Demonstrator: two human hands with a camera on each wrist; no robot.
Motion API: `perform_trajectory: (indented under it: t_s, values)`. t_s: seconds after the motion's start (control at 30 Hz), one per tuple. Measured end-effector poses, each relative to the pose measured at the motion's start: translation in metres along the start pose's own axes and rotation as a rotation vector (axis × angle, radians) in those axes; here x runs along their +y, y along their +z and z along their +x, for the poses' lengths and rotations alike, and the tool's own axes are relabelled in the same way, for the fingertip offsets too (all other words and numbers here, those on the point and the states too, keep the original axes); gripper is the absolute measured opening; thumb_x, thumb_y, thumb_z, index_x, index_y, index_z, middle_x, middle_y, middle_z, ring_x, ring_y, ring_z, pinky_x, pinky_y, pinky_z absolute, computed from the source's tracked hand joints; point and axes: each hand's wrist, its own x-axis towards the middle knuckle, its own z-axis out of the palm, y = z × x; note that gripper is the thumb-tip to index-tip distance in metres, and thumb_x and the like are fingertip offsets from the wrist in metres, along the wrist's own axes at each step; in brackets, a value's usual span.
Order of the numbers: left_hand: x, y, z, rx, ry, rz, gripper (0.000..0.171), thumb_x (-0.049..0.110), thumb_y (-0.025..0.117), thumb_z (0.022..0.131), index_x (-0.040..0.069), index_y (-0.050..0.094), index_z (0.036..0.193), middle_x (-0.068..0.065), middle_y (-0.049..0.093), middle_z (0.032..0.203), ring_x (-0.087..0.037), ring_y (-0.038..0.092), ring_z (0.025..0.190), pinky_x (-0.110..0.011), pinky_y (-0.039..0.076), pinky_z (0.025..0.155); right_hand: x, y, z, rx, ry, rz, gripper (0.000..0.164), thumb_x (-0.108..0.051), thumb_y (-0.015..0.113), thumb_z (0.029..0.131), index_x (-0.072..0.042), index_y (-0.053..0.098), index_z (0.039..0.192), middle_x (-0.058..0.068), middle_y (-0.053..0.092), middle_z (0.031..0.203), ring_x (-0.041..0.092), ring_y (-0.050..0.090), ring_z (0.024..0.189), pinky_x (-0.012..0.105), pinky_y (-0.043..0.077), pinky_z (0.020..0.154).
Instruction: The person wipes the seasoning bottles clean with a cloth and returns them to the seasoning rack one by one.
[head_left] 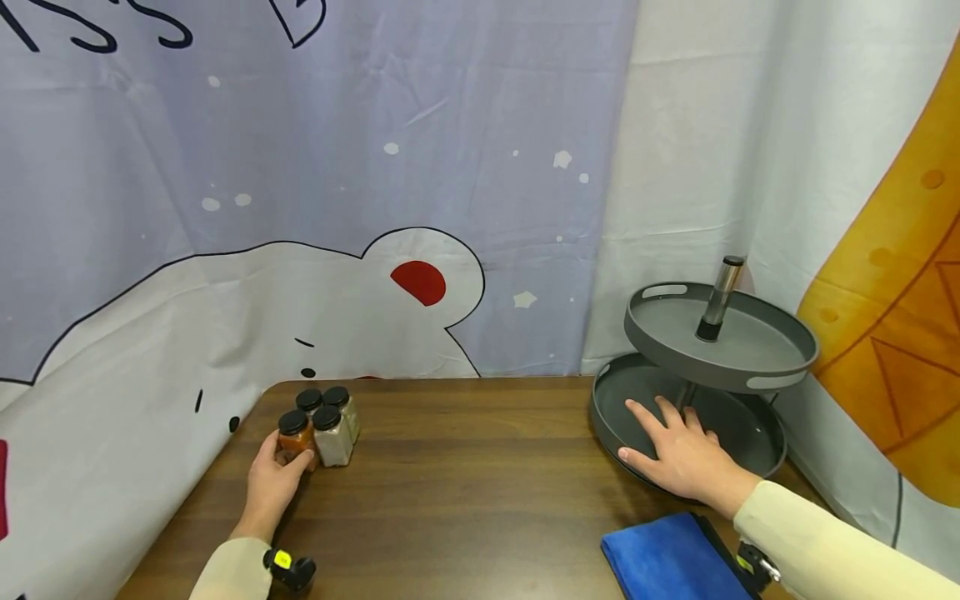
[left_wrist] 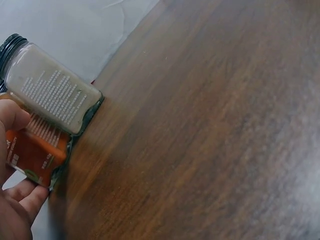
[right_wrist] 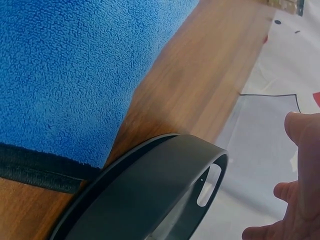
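My left hand [head_left: 273,483] grips an orange-filled spice jar [head_left: 297,439] between thumb and fingers, at the left end of the table. Its black lid faces up, and the left wrist view shows a label on its side. Right beside it stands a jar of pale powder [head_left: 335,443], with two more black-lidded jars just behind. Over on the right, my right hand [head_left: 686,458] has its fingers spread over the lower tier [head_left: 618,400] of a grey two-tier round tray stand. Nothing is held in it. The upper tier [head_left: 757,350] sits above and beyond that hand.
A folded blue towel [head_left: 667,554] with a dark edge lies in front of the tray stand, near my right forearm. The stand's metal post [head_left: 722,292] rises above the upper tier. Printed curtains [head_left: 510,208] hang behind the wooden table [head_left: 465,483].
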Motion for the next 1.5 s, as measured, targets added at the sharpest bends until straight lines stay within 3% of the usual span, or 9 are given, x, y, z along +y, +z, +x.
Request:
perform_trajectory:
  t_s: [0.17, 0.33, 0.43, 0.6, 0.7, 0.87, 1.07, 1.33, 1.5]
  values:
    - [0.001, -0.003, -0.001, 0.067, 0.007, -0.01, 0.061, 0.011, 0.069, 0.093, -0.001, 0.043, 0.147, -0.027, 0.061, 0.128, -0.025, 0.063, 0.1, -0.01, 0.04, 0.071, 0.0, 0.001, 0.0, 0.002, -0.003, -0.003, 0.077, -0.063, 0.055, 0.096, -0.019, 0.035, 0.157, 0.033, 0.036, 0.15, 0.068, 0.04, 0.124, 0.078, 0.042, 0.079]
    - [0.009, -0.008, -0.001, 0.124, 0.027, -0.036, 0.06, 0.011, 0.071, 0.09, 0.001, 0.047, 0.144, -0.023, 0.063, 0.121, 0.0, 0.055, 0.081, -0.008, 0.04, 0.064, 0.0, 0.002, 0.001, 0.0, -0.006, -0.002, 0.077, -0.062, 0.055, 0.096, -0.019, 0.035, 0.157, 0.034, 0.036, 0.15, 0.069, 0.039, 0.123, 0.079, 0.042, 0.078]
    - [0.015, -0.011, 0.0, 0.149, 0.024, -0.042, 0.06, 0.012, 0.069, 0.091, 0.002, 0.046, 0.145, -0.021, 0.062, 0.125, -0.006, 0.056, 0.086, -0.008, 0.039, 0.064, 0.0, 0.003, 0.001, 0.001, -0.007, 0.001, 0.077, -0.062, 0.055, 0.096, -0.019, 0.035, 0.157, 0.034, 0.035, 0.15, 0.07, 0.038, 0.123, 0.079, 0.042, 0.078]
    - [0.026, -0.018, -0.002, 0.174, 0.017, -0.053, 0.063, 0.014, 0.065, 0.092, 0.002, 0.041, 0.149, -0.024, 0.055, 0.134, -0.031, 0.057, 0.105, -0.006, 0.035, 0.064, 0.0, 0.005, 0.001, -0.002, -0.007, -0.001, 0.077, -0.063, 0.056, 0.095, -0.019, 0.037, 0.156, 0.034, 0.037, 0.148, 0.07, 0.039, 0.122, 0.078, 0.042, 0.077]
    - [0.032, -0.021, -0.002, 0.187, 0.02, -0.057, 0.06, 0.014, 0.064, 0.093, 0.002, 0.042, 0.148, -0.025, 0.053, 0.137, -0.035, 0.057, 0.107, -0.006, 0.034, 0.064, 0.0, 0.005, 0.0, -0.006, -0.003, 0.001, 0.077, -0.062, 0.057, 0.095, -0.018, 0.038, 0.155, 0.034, 0.038, 0.148, 0.069, 0.04, 0.123, 0.078, 0.043, 0.078]
    - [0.047, -0.025, -0.001, 0.211, 0.025, -0.085, 0.054, 0.017, 0.063, 0.094, 0.005, 0.047, 0.143, -0.021, 0.055, 0.136, -0.027, 0.057, 0.1, -0.009, 0.039, 0.063, 0.0, 0.005, -0.001, -0.008, -0.001, 0.006, 0.075, -0.061, 0.058, 0.095, -0.017, 0.04, 0.154, 0.035, 0.038, 0.147, 0.07, 0.039, 0.123, 0.078, 0.043, 0.077]
    - [0.07, -0.027, -0.002, 0.193, 0.04, -0.122, 0.055, 0.023, 0.062, 0.096, 0.008, 0.046, 0.147, -0.016, 0.055, 0.135, -0.021, 0.056, 0.104, -0.011, 0.041, 0.068, 0.004, 0.006, -0.002, -0.025, -0.011, 0.012, 0.075, -0.061, 0.057, 0.095, -0.015, 0.042, 0.153, 0.036, 0.039, 0.145, 0.072, 0.039, 0.12, 0.078, 0.043, 0.075]
    - [0.096, -0.023, -0.006, 0.188, 0.129, -0.181, 0.049, 0.018, 0.065, 0.096, 0.006, 0.051, 0.141, -0.011, 0.058, 0.123, -0.001, 0.053, 0.091, -0.008, 0.043, 0.071, 0.006, 0.008, -0.002, -0.034, -0.009, 0.017, 0.074, -0.061, 0.058, 0.095, -0.015, 0.044, 0.151, 0.036, 0.04, 0.143, 0.071, 0.039, 0.12, 0.077, 0.044, 0.073]
    - [0.111, -0.019, -0.012, 0.151, 0.14, -0.21, 0.047, 0.021, 0.065, 0.098, 0.006, 0.052, 0.14, -0.011, 0.059, 0.118, -0.001, 0.052, 0.089, -0.01, 0.044, 0.069, 0.006, 0.008, -0.003, -0.04, -0.001, 0.015, 0.071, -0.058, 0.06, 0.095, -0.015, 0.045, 0.15, 0.036, 0.042, 0.143, 0.07, 0.04, 0.119, 0.077, 0.044, 0.074]
